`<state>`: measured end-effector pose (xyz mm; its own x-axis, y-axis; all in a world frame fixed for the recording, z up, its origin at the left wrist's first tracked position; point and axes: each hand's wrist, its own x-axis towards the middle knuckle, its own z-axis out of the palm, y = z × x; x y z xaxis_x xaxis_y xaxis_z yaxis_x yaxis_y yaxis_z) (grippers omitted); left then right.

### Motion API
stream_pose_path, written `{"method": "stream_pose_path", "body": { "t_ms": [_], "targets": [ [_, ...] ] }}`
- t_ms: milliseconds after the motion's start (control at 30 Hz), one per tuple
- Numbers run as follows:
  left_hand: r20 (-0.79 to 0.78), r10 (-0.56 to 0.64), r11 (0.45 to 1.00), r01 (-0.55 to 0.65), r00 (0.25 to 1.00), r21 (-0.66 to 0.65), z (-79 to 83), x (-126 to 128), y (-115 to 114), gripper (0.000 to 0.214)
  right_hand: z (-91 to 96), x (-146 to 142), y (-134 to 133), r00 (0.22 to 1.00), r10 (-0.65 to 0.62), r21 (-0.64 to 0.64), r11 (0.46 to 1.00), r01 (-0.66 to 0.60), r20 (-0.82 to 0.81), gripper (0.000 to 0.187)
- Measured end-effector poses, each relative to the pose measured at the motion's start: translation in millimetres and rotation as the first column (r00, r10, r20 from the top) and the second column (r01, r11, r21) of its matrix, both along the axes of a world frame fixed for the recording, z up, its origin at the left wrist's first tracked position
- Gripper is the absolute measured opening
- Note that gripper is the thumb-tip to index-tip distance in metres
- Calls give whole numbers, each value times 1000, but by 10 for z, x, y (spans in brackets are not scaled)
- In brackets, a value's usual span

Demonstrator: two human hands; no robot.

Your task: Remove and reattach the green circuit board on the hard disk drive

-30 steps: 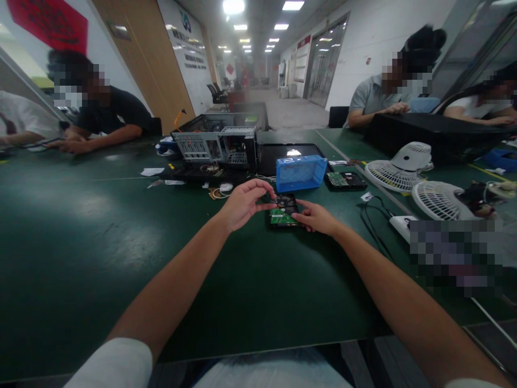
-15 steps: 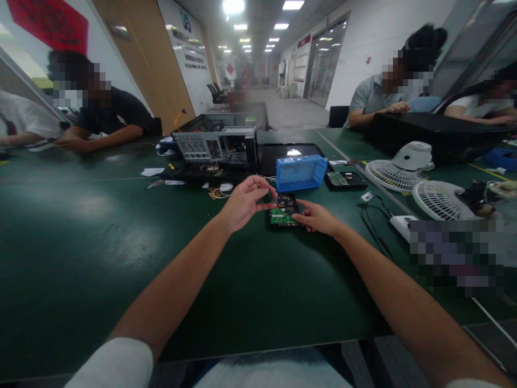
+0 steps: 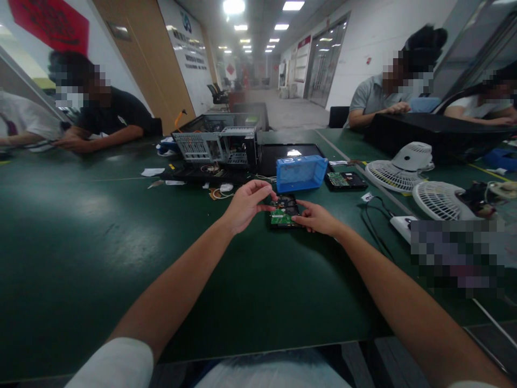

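Note:
A hard drive point(image 3: 286, 215) with its green circuit board facing up lies on the green table in front of me. My right hand point(image 3: 319, 219) grips its right edge, thumb on the board side. Over the drive's left side, my left hand point(image 3: 249, 207) is closed with thumb and fingertips drawn together; anything between them is too small to make out. Just behind the drive, a blue plastic bin point(image 3: 302, 173) rests on its side, its opening toward me. To the right of the bin is a second hard drive point(image 3: 346, 181), also board side up.
Behind my left hand stands an opened computer case point(image 3: 218, 146) beside a flat black panel point(image 3: 293, 156). White fan parts point(image 3: 398, 173), a cable point(image 3: 375, 223) and a white power strip point(image 3: 400, 222) lie on the right. Other people sit along both sides.
My left hand has shifted very slightly down over the drive, its fingers still drawn together. The right hand and the drive have stayed in place.

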<state>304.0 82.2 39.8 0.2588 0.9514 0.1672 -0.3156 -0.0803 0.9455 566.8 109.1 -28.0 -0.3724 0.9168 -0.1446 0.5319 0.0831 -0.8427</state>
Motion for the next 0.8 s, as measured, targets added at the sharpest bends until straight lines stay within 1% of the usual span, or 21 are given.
{"method": "stream_pose_path", "body": {
  "t_ms": [233, 533, 633, 800],
  "targets": [
    [-20, -2, 1000, 2, 1000, -12, 12, 3, -10, 28, 18, 18, -5, 1000, 26, 2, 1000, -26, -10, 91],
    [-10, 75, 996, -75, 997, -49, -36, -16, 40, 23, -32, 29, 22, 998, 32, -24, 999, -34, -54, 92],
    [-21, 71, 997, -72, 997, -20, -39, -14, 43, 25, -31, 33, 24, 998, 37, -22, 999, -38, -48, 92],
    [-86, 74, 995, -67, 994, 79, -39, 8, 31, 30, -4, 28, 14, 999, 37, -15, 999, -37, -38, 93]
  ]
}}
